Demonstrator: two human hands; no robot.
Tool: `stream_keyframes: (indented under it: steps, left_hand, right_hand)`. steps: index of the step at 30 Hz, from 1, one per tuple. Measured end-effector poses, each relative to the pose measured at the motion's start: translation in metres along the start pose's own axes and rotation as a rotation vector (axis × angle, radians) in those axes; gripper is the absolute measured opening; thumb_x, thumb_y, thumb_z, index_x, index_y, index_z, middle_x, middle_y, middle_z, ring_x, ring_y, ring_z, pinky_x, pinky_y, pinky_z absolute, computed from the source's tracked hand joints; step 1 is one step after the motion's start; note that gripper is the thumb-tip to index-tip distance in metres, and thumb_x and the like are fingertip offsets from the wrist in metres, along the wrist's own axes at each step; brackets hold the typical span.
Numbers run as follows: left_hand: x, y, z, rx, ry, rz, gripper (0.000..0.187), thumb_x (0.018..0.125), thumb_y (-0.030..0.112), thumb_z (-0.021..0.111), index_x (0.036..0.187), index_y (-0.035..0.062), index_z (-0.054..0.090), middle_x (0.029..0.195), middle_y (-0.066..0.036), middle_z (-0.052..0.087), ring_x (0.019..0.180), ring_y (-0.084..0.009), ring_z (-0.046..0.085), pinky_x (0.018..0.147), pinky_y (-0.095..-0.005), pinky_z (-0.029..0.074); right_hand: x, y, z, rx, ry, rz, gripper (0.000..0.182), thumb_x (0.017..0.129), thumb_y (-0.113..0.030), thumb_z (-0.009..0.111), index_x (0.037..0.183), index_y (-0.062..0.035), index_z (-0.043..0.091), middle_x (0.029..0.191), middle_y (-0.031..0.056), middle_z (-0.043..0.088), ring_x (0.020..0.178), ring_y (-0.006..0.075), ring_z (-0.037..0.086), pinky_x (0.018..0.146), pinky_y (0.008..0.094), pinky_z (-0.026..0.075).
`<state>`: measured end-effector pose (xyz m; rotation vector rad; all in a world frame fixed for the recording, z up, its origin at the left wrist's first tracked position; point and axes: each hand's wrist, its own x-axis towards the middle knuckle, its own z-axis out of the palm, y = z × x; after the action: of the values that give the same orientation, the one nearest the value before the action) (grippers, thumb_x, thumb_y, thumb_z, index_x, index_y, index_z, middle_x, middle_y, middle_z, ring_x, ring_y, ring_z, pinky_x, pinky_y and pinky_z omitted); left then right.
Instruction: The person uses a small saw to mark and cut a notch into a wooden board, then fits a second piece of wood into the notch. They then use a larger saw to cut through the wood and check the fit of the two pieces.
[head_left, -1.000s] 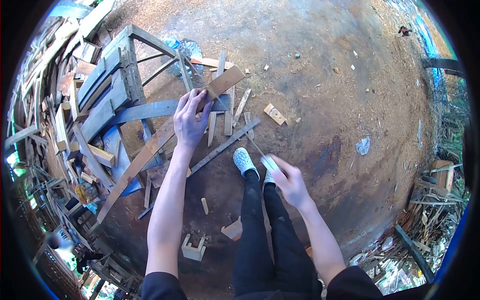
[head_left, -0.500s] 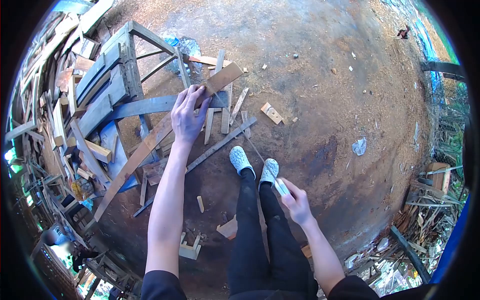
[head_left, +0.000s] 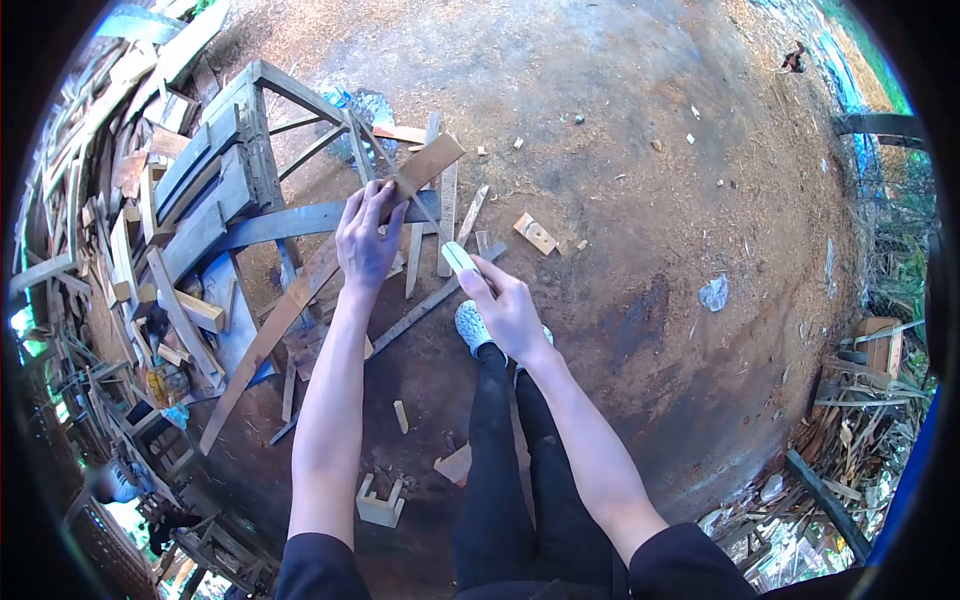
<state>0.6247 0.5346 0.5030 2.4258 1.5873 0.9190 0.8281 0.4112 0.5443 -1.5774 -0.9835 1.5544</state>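
A grey weathered wooden frame (head_left: pixel 225 165) props the long brown curved plank (head_left: pixel 300 290) at an angle; the left hand (head_left: pixel 366 240) grips it near its upper end, steadying it, while the right hand (head_left: pixel 507 308) closes around a slim pale-handled saw (head_left: pixel 456 257) just beside it

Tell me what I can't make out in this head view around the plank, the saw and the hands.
- Saw: its thin blade is too small to trace where it meets the plank.
- Saw handle: mostly wrapped by the right hand.
- Plank under the left hand: covered by the fingers.
- Right shoe: almost hidden by the right hand and forearm.
- Wood pile: warped and cut by the lens edge.
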Motion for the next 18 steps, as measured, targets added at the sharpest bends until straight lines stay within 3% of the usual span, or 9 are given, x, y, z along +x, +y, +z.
stream_keyframes:
  steps: [1, 4, 6, 8, 9, 12, 16, 17, 18]
  left_hand:
    - [-0.002, 0.0, 0.0, -0.029, -0.001, 0.004, 0.037, 0.084, 0.009, 0.079, 0.12, 0.0047, 0.07, 0.121, -0.013, 0.071, 0.108, -0.0317, 0.068, 0.092, -0.0414, 0.056]
    - [-0.002, 0.002, -0.002, -0.018, -0.02, 0.011, 0.037, 0.085, 0.01, 0.079, 0.12, 0.0049, 0.07, 0.121, -0.013, 0.071, 0.108, -0.0316, 0.068, 0.092, -0.0418, 0.056]
    - [-0.004, 0.002, -0.003, -0.033, -0.023, 0.004, 0.036, 0.085, 0.01, 0.079, 0.12, 0.004, 0.071, 0.12, -0.013, 0.072, 0.108, -0.032, 0.068, 0.092, -0.0417, 0.056]
    - [0.0, 0.001, -0.003, -0.058, -0.014, -0.017, 0.037, 0.085, 0.01, 0.079, 0.12, 0.0031, 0.071, 0.121, -0.014, 0.071, 0.108, -0.0327, 0.068, 0.092, -0.0416, 0.056]
    - [0.0, 0.001, -0.003, -0.063, -0.018, -0.018, 0.038, 0.085, 0.01, 0.079, 0.12, 0.0024, 0.07, 0.121, -0.015, 0.071, 0.108, -0.0331, 0.067, 0.092, -0.0417, 0.056]
    - [0.0, -0.001, -0.003, -0.115, -0.042, -0.025, 0.038, 0.085, 0.008, 0.078, 0.122, 0.0002, 0.07, 0.121, -0.017, 0.07, 0.11, -0.0339, 0.066, 0.094, -0.0418, 0.054]
    - [0.006, -0.001, 0.001, -0.133, -0.047, -0.011, 0.038, 0.085, 0.008, 0.078, 0.121, -0.0005, 0.069, 0.121, -0.017, 0.07, 0.11, -0.0346, 0.065, 0.094, -0.0421, 0.054]
    - [0.013, 0.001, 0.006, -0.153, -0.056, 0.007, 0.038, 0.085, 0.008, 0.078, 0.121, -0.0004, 0.069, 0.121, -0.017, 0.07, 0.11, -0.0347, 0.065, 0.093, -0.0423, 0.055]
    - [0.021, 0.005, 0.008, -0.171, -0.064, 0.026, 0.037, 0.085, 0.008, 0.078, 0.121, -0.0002, 0.07, 0.121, -0.017, 0.07, 0.109, -0.0348, 0.065, 0.092, -0.0424, 0.055]
  right_hand:
    - [-0.002, 0.004, 0.005, 0.005, 0.059, -0.098, 0.067, 0.101, -0.053, 0.057, 0.135, 0.0056, 0.061, 0.099, 0.025, 0.074, 0.084, 0.0257, 0.072, 0.079, 0.0365, 0.053]
    - [-0.014, -0.004, 0.003, -0.115, 0.038, 0.002, 0.068, 0.1, -0.052, 0.059, 0.136, 0.0059, 0.06, 0.099, 0.0255, 0.074, 0.082, 0.0257, 0.073, 0.078, 0.0353, 0.054]
    - [-0.01, 0.022, 0.01, -0.038, 0.041, -0.034, 0.068, 0.1, -0.051, 0.061, 0.136, 0.0064, 0.059, 0.099, 0.027, 0.074, 0.081, 0.0253, 0.074, 0.077, 0.0341, 0.054]
    - [-0.003, 0.035, 0.01, -0.03, 0.097, -0.128, 0.068, 0.099, -0.049, 0.062, 0.136, 0.0083, 0.058, 0.1, 0.0259, 0.074, 0.085, 0.0224, 0.074, 0.079, 0.0321, 0.054]
    - [-0.001, 0.036, 0.003, -0.003, 0.024, -0.009, 0.066, 0.1, -0.045, 0.064, 0.136, 0.0099, 0.058, 0.105, 0.0241, 0.075, 0.093, 0.0207, 0.073, 0.084, 0.031, 0.054]
    - [-0.003, 0.052, -0.008, 0.014, 0.048, -0.13, 0.062, 0.1, -0.039, 0.067, 0.135, 0.0108, 0.058, 0.111, 0.0217, 0.074, 0.102, 0.0202, 0.071, 0.089, 0.0307, 0.053]
    - [-0.011, 0.054, -0.021, 0.082, 0.028, -0.115, 0.055, 0.101, -0.031, 0.067, 0.136, 0.0103, 0.057, 0.117, 0.0209, 0.073, 0.108, 0.0198, 0.069, 0.095, 0.0314, 0.052]
    - [-0.011, 0.054, -0.022, 0.112, 0.045, -0.133, 0.053, 0.102, -0.029, 0.065, 0.138, 0.0088, 0.057, 0.1, 0.0117, 0.073, 0.089, 0.0133, 0.068, 0.079, 0.0274, 0.053]
    - [-0.01, 0.052, -0.026, 0.101, 0.041, -0.126, 0.053, 0.102, -0.029, 0.065, 0.138, 0.0088, 0.057, 0.1, 0.0117, 0.073, 0.089, 0.0133, 0.068, 0.079, 0.0274, 0.053]
